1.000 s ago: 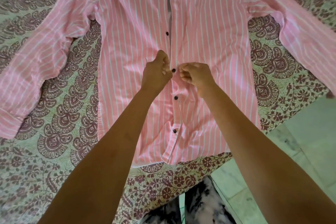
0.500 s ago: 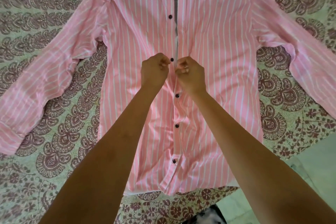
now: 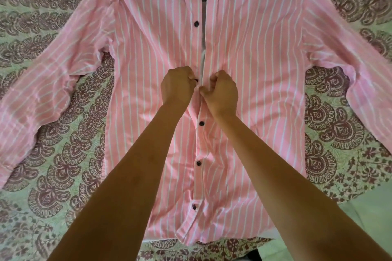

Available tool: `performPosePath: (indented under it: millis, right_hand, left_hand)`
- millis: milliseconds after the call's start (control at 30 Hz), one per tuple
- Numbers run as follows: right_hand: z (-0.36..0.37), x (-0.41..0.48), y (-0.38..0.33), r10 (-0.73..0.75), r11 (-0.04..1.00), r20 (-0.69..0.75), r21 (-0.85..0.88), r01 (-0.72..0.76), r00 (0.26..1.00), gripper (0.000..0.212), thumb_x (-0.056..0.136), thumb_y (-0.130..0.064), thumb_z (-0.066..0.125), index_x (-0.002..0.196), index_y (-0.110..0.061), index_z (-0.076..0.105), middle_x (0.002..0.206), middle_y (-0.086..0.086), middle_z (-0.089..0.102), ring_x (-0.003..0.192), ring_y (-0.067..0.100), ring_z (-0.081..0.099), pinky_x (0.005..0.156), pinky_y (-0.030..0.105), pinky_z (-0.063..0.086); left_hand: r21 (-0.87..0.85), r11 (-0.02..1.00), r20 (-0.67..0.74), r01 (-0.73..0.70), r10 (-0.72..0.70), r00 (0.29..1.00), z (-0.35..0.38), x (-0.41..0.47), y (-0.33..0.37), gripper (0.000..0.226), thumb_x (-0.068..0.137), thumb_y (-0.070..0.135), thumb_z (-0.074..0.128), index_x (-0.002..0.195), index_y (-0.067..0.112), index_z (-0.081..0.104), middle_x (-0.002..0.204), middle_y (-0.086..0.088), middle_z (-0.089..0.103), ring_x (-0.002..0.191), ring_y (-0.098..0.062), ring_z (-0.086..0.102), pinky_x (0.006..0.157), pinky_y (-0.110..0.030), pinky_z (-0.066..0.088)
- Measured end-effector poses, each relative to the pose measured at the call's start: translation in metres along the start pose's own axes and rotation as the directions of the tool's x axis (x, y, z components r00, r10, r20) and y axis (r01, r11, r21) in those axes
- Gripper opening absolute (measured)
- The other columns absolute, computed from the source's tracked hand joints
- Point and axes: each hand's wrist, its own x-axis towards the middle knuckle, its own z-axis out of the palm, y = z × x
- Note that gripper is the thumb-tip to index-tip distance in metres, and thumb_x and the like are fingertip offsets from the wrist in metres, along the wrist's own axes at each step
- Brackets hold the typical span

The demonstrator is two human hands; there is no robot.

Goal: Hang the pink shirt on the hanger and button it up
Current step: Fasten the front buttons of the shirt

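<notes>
1. One pink shirt (image 3: 244,53) lies flat, front up, on the patterned bedsheet (image 3: 63,154), both sleeves spread.
2. Your left hand (image 3: 177,87) pinches the placket edge at a dark button (image 3: 195,80).
3. Five buttons show; three below your hands are fastened.
4. Your right hand (image 3: 221,93) is closed on the other edge.

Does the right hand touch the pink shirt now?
Touching. The head view shows the right hand pinching the front edge of the pink shirt between its fingers.
</notes>
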Motion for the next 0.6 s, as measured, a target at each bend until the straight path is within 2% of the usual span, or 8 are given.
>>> performPosePath:
  millis: [233, 300, 367, 400, 467, 500, 567, 600]
  right_hand:
    - [-0.003, 0.002, -0.014, -0.121, 0.963, 0.076, -0.234, 0.136, 0.99, 0.037, 0.085, -0.033, 0.059, 0.104, -0.003, 0.05, 0.106, 0.013, 0.053, 0.08, 0.031, 0.057, 0.06, 0.032, 0.034]
    - [-0.007, 0.009, -0.024, -0.123, 0.918, 0.152, -0.357, 0.171, 0.981, 0.025, 0.088, -0.025, 0.054, 0.102, -0.004, 0.052, 0.107, 0.012, 0.056, 0.089, 0.029, 0.059, 0.063, 0.031, 0.035]
    - [-0.013, 0.017, -0.035, -0.116, 0.89, 0.188, -0.417, 0.186, 0.975, 0.009, 0.089, -0.01, 0.049, 0.089, -0.005, 0.057, 0.108, 0.014, 0.06, 0.097, 0.03, 0.059, 0.068, 0.031, 0.039]
    - [-0.016, 0.02, -0.036, -0.111, 0.891, 0.179, -0.417, 0.178, 0.978, 0.011, 0.089, -0.007, 0.049, 0.083, -0.004, 0.057, 0.106, 0.014, 0.062, 0.098, 0.031, 0.06, 0.069, 0.031, 0.039]
    - [-0.02, 0.024, -0.033, -0.085, 0.936, 0.139, -0.327, 0.126, 0.987, 0.014, 0.088, -0.012, 0.054, 0.08, -0.004, 0.061, 0.092, 0.014, 0.064, 0.086, 0.029, 0.061, 0.068, 0.03, 0.039]
    - [-0.02, 0.024, -0.028, -0.041, 0.972, 0.109, -0.228, 0.065, 0.993, 0.019, 0.085, -0.016, 0.057, 0.07, -0.006, 0.061, 0.076, 0.011, 0.063, 0.071, 0.024, 0.058, 0.063, 0.026, 0.037]
    - [-0.02, 0.021, -0.016, 0.116, 0.985, 0.092, 0.114, -0.126, 0.989, 0.024, 0.079, -0.013, 0.063, 0.056, -0.009, 0.059, 0.057, 0.008, 0.057, 0.054, 0.015, 0.05, 0.059, 0.021, 0.042]
    - [-0.021, 0.018, -0.013, 0.209, 0.92, 0.119, 0.313, -0.236, 0.971, 0.018, 0.077, -0.01, 0.066, 0.06, -0.009, 0.064, 0.061, 0.008, 0.061, 0.059, 0.015, 0.054, 0.066, 0.023, 0.048]
  left_hand:
    - [-0.036, 0.999, -0.023, 0.005, -0.006, 1.0, -0.002, -0.003, 0.0, 0.011, 0.079, 0.011, 0.058, 0.082, 0.009, 0.069, 0.083, -0.011, 0.07, 0.078, -0.028, 0.064, 0.066, -0.034, 0.052]
    - [-0.042, 0.999, -0.041, 0.013, -0.015, 0.999, -0.002, -0.003, -0.001, 0.013, 0.08, 0.012, 0.058, 0.082, 0.009, 0.07, 0.084, -0.011, 0.071, 0.079, -0.028, 0.065, 0.063, -0.03, 0.048]
    - [-0.066, 0.997, -0.037, 0.035, -0.037, 0.999, -0.003, -0.002, 0.0, 0.013, 0.079, 0.012, 0.059, 0.083, 0.008, 0.071, 0.086, -0.01, 0.071, 0.08, -0.027, 0.064, 0.06, -0.025, 0.042]
    - [-0.082, 0.995, -0.035, 0.049, -0.052, 0.998, -0.004, -0.003, 0.001, 0.012, 0.079, 0.012, 0.06, 0.083, 0.007, 0.071, 0.085, -0.01, 0.07, 0.08, -0.026, 0.063, 0.06, -0.023, 0.039]
    - [-0.112, 0.991, -0.041, 0.072, -0.077, 0.996, -0.005, -0.004, 0.005, 0.011, 0.078, 0.012, 0.061, 0.082, 0.008, 0.07, 0.083, -0.009, 0.069, 0.079, -0.026, 0.063, 0.058, -0.022, 0.036]
    - [-0.117, 0.99, -0.044, 0.082, -0.088, 0.995, -0.005, -0.005, 0.007, 0.011, 0.078, 0.013, 0.06, 0.082, 0.009, 0.07, 0.082, -0.008, 0.069, 0.079, -0.026, 0.063, 0.056, -0.022, 0.036]
    - [-0.119, 0.988, -0.042, 0.098, -0.104, 0.994, -0.007, -0.006, 0.012, 0.01, 0.079, 0.016, 0.06, 0.082, 0.012, 0.069, 0.084, -0.005, 0.069, 0.079, -0.023, 0.062, 0.057, -0.022, 0.037]
    - [-0.124, 0.987, -0.035, 0.102, -0.108, 0.994, -0.007, -0.006, 0.015, 0.009, 0.079, 0.018, 0.06, 0.082, 0.014, 0.069, 0.085, -0.003, 0.069, 0.08, -0.021, 0.062, 0.06, -0.023, 0.038]
